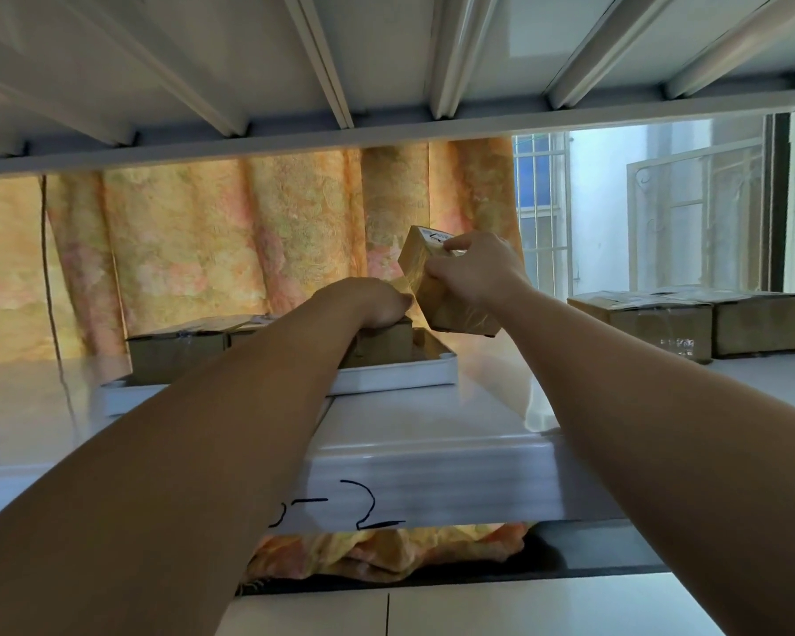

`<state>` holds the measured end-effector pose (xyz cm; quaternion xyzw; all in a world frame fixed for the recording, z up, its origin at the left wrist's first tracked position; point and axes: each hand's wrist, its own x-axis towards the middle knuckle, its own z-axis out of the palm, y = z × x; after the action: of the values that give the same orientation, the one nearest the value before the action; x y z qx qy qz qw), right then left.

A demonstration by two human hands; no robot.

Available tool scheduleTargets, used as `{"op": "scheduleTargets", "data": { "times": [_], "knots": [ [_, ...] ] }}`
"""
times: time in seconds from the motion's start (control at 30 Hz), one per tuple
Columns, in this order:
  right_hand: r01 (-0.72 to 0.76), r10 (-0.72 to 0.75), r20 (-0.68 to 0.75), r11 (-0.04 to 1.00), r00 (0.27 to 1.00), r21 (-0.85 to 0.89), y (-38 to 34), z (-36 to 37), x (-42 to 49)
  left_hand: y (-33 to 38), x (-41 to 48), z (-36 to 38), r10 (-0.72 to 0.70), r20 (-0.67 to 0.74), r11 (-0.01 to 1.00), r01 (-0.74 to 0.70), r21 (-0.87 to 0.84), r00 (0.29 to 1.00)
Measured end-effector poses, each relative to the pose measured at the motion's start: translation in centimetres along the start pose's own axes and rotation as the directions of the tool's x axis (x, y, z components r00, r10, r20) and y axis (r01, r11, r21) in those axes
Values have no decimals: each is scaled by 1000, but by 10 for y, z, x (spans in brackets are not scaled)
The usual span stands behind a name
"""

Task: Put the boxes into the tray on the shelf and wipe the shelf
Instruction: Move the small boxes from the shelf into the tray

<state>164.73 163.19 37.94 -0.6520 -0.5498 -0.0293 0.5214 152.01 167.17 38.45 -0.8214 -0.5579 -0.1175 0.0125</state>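
One white tray (395, 376) sits on the shelf (478, 420). At least two cardboard boxes lie in it: a left box (177, 355) and a middle box (384, 346). The left hand (368, 300) rests on top of the middle box; I cannot tell whether its grip curls round it. The right hand (473, 273) has its grip clamped round one tilted box (421, 263), held above the tray's right end. Two more stand touching on the shelf, well apart to the right: a third box (639, 323) and a fourth box (762, 323).

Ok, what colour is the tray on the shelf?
White. The tray shows best in the head view, along its front rim.
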Motion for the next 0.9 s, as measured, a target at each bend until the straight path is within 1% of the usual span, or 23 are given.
{"op": "scheduleTargets", "data": {
  "times": [0.13,0.27,0.4,0.5,0.6,0.7,0.8,0.83,0.9],
  "knots": [
    [-2,2,-18,1000,1000,1,1,2,3,-12,11,7,-35,-144,999,36,7,989],
    [-9,9,-16,1000,1000,6,3,1,5,-19,13,7,-19,-295,1000,12,-27,955],
    [-10,10,-24,1000,1000,3,4,0,6,-39,11,-7,-26,-369,999,12,-40,929],
    [-8,8,-17,1000,1000,9,0,1,4,-69,6,-18,-33,-436,994,-17,-112,899],
    [0,0,-45,1000,999,8,-14,3,1,-102,-7,-23,-82,-514,983,-17,-184,854],
    [12,-11,-13,998,1000,55,-42,11,4,-126,-18,-24,-168,-593,977,50,-209,787],
    [48,-52,59,996,997,73,-81,30,8,-142,-25,-20,-287,-660,957,177,-230,695],
    [71,-76,77,995,994,64,-94,39,8,-147,-29,-18,-315,-654,949,223,-223,687],
    [125,-126,122,992,985,15,-117,56,6,-156,-34,-15,-377,-581,926,308,-219,721]
  ]
}}
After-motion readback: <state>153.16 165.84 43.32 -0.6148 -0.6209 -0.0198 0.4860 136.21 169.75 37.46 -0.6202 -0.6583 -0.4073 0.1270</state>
